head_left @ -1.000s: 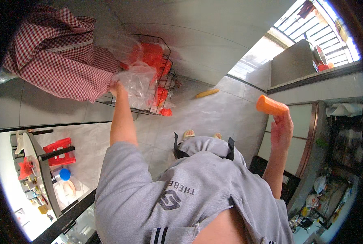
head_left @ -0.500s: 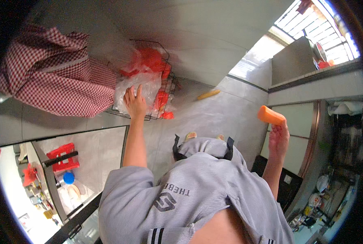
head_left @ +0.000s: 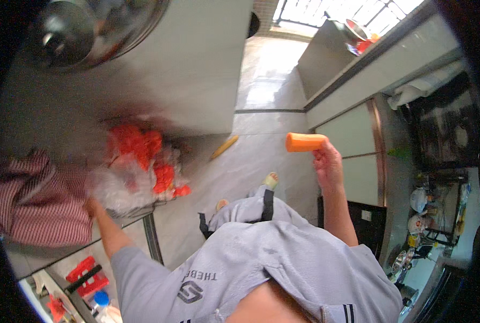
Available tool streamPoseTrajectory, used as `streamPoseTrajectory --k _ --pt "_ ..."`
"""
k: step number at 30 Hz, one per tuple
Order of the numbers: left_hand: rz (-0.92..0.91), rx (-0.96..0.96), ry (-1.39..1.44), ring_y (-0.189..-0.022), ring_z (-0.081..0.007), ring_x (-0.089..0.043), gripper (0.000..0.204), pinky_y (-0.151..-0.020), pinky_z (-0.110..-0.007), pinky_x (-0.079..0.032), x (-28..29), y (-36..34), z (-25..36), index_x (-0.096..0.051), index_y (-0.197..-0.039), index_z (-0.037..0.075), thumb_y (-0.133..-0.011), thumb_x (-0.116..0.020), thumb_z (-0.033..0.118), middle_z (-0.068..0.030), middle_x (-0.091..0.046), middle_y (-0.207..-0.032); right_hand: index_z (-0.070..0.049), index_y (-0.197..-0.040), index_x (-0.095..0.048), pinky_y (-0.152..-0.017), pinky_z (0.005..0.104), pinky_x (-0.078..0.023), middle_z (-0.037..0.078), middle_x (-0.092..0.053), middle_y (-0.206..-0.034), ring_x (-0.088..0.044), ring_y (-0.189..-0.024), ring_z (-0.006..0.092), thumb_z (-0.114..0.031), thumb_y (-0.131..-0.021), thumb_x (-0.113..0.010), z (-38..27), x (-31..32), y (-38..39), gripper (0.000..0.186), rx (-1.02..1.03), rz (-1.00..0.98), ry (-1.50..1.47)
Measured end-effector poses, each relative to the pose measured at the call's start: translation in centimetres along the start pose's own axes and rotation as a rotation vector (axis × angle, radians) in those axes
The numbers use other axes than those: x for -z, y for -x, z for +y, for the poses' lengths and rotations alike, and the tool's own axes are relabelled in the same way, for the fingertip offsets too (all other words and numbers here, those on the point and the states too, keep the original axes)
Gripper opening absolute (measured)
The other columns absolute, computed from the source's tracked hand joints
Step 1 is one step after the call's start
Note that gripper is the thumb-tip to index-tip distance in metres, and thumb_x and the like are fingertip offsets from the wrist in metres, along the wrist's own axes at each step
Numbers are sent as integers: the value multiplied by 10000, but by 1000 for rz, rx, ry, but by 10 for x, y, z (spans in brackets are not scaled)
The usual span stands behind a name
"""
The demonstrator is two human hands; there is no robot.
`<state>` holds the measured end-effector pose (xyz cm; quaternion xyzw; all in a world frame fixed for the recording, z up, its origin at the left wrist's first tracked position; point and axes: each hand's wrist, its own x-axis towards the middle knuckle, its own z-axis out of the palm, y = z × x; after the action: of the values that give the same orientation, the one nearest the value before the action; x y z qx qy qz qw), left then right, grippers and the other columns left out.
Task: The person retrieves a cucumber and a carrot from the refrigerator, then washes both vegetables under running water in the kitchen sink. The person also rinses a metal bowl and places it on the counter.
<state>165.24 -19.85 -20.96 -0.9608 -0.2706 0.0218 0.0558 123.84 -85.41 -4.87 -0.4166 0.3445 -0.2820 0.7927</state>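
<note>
My right hand is closed round one end of a thick orange carrot, which looks peeled and points left with a flat, cut-looking end. Over on the left, my left hand reaches between a red-and-white checked cloth and a bunch of clear plastic bags. Its fingers are blurred and mostly hidden there, so their grip does not show. Red plastic bags lie behind the clear ones, all in a dark wire basket that barely shows.
A long yellowish object lies on the grey tiled floor. Up at the left is a round metal lid or pot on a grey surface. A cooktop and a cluttered shelf stand to the right. A red stool shows at lower left.
My view has swung left and up. The left hand has moved from atop the clear bags to beside the checked cloth. My right hand still holds the carrot, now pointing more level.
</note>
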Motion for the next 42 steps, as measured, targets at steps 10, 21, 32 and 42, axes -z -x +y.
streamPoseTrajectory --k 10,21,32,42 --pt "80 346 276 -1025 -360 -559 418 -868 -460 -436 35 95 90 -601 -1118 1 -829 -524 293 -223 -587 -1122 -55 -1075 -593 -504 165 -410 -9 -627 -901 -582 -727 61 -255 -891 -609 -83 83 -90 272 17 -9 14" --pt "346 89 400 -983 -348 -558 324 -823 -438 -437 15 199 141 -626 -1043 20 -806 -553 228 -217 -594 -1070 -38 -1091 -578 -509 152 -437 13 -614 -926 -572 -750 72 -241 -914 -573 -161 117 -202 270 11 -167 -133" --pt "-976 -604 1234 -771 -128 -634 205 -689 -258 -524 92 516 500 -643 -1008 -14 -911 -530 127 -66 -654 -852 -3 -1107 -567 -628 204 -528 71 -635 -1006 -627 -817 114 -162 -907 -571 -187 49 -375 256 63 -387 -98" --pt "-1911 -464 1975 -1141 -269 -531 457 -1006 -398 -411 275 540 876 -414 -1277 24 -942 -506 321 -144 -529 -1241 -44 -1108 -579 -759 259 -534 77 -624 -1056 -622 -913 164 61 -715 -684 -224 -34 -558 420 784 -357 673"
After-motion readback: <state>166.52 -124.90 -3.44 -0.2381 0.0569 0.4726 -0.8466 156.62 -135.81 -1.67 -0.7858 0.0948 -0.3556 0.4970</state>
